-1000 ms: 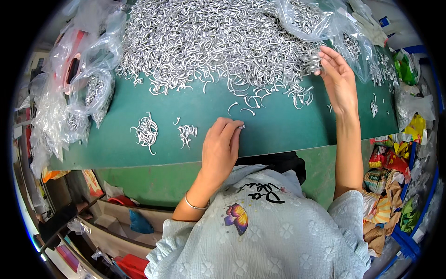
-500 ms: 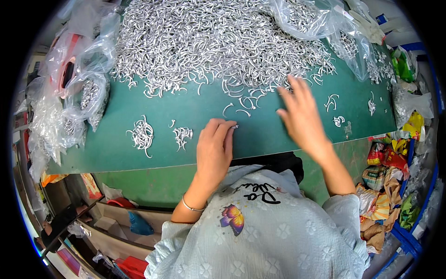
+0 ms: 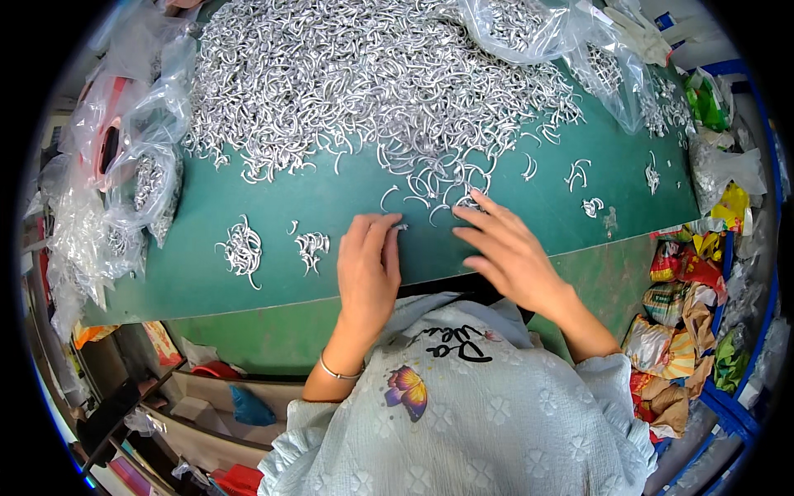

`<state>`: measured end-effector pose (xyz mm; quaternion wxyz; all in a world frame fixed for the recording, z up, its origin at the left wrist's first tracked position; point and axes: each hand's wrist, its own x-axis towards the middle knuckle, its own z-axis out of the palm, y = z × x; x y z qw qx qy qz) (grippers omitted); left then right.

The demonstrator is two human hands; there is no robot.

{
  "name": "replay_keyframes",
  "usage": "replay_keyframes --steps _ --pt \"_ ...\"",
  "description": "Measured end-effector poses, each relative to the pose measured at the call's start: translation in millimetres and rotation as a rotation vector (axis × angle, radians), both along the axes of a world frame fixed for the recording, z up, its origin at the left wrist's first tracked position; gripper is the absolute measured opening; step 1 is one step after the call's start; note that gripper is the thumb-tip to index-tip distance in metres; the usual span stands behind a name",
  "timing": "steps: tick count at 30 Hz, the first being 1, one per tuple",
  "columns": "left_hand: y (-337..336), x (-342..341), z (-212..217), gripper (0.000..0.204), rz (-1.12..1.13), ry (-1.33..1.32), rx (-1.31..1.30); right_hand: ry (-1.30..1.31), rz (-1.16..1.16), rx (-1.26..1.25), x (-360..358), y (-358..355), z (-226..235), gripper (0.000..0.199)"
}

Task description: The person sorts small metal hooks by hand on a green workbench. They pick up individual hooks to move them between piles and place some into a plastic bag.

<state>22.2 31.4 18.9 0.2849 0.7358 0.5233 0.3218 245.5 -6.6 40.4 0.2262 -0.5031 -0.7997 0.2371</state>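
A broad heap of small curved silver metal pieces (image 3: pixel 356 83) covers the far part of the green table (image 3: pixel 198 289). My left hand (image 3: pixel 366 260) rests near the front edge, thumb and fingertips closed on a small silver metal piece (image 3: pixel 402 226) whose end just shows. To its right, my right hand (image 3: pixel 511 258) reaches over the tabletop with fingers apart. Its fingertips are at several loose curved pieces (image 3: pixel 442 188) on the heap's near side. Left of my left hand lie a small pile (image 3: pixel 312 250) and a larger pile (image 3: pixel 242 248) of such pieces.
Clear plastic bags (image 3: pixel 149 178) holding silver pieces crowd the table's left side. Another clear bag (image 3: pixel 546 37) lies over the heap at far right. Small groups of pieces (image 3: pixel 592 207) sit at right. Colourful packages (image 3: pixel 662 339) stand on blue shelving (image 3: pixel 728 413) beyond the table.
My right hand has come back from the heap toward my left hand, and more loose pieces lie spread before it. My left hand keeps its pinch.
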Motion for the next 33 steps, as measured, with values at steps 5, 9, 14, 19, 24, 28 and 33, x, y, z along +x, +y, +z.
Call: replay_keyframes --steps 5,9,14,19,24,28,33 --pt "1 -2 -2 0.02 0.034 0.001 0.011 0.058 -0.357 0.237 30 24 -14 0.029" --pt "9 3 -5 0.02 0.023 0.009 0.111 -0.226 -0.282 0.447 28 58 -17 0.021" --pt "6 -1 -10 0.025 0.053 0.013 0.115 -0.061 -0.353 0.328 45 45 -11 0.013" --pt "-10 18 4 0.032 -0.079 -0.018 0.16 -0.067 -0.286 0.247 31 24 -2 0.009" --pt "-18 38 5 0.034 -0.301 -0.065 0.085 0.146 -0.056 0.091 6 5 -3 0.012" --pt "-20 29 -8 0.03 -0.333 0.046 0.125 0.161 -0.151 0.139 22 21 -8 0.015" --pt "-22 33 4 0.022 -0.303 0.014 0.088 -0.081 -0.193 0.257 23 37 -10 0.015"
